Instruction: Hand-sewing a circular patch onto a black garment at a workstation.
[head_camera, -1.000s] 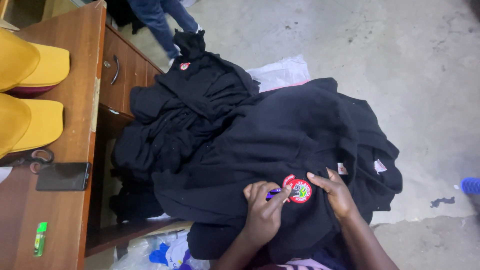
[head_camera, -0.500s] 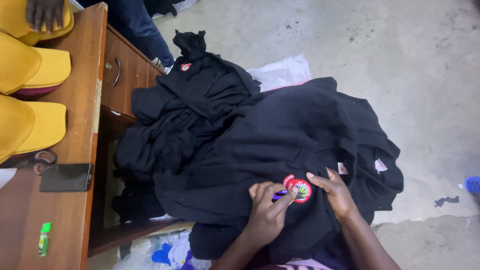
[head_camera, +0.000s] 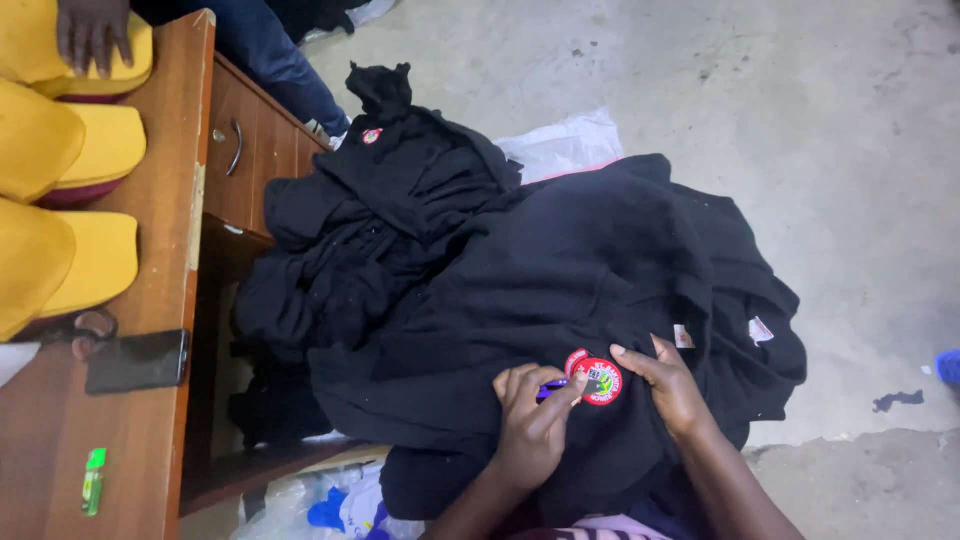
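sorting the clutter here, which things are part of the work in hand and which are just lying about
In hand:
left hand with a small purple tool
right hand pressing the fabric
round red badge
black garment

Lying about:
yellow cushions
phone
scissors
green lighter
wooden desk
white plastic bag

Black garments (head_camera: 560, 260); red round badge (head_camera: 598, 381); yellow caps (head_camera: 70, 200).

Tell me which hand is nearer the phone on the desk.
Left. The left hand rests on the black garment at the round badge, on the phone's side; the right hand lies beyond the badge, farther from it.
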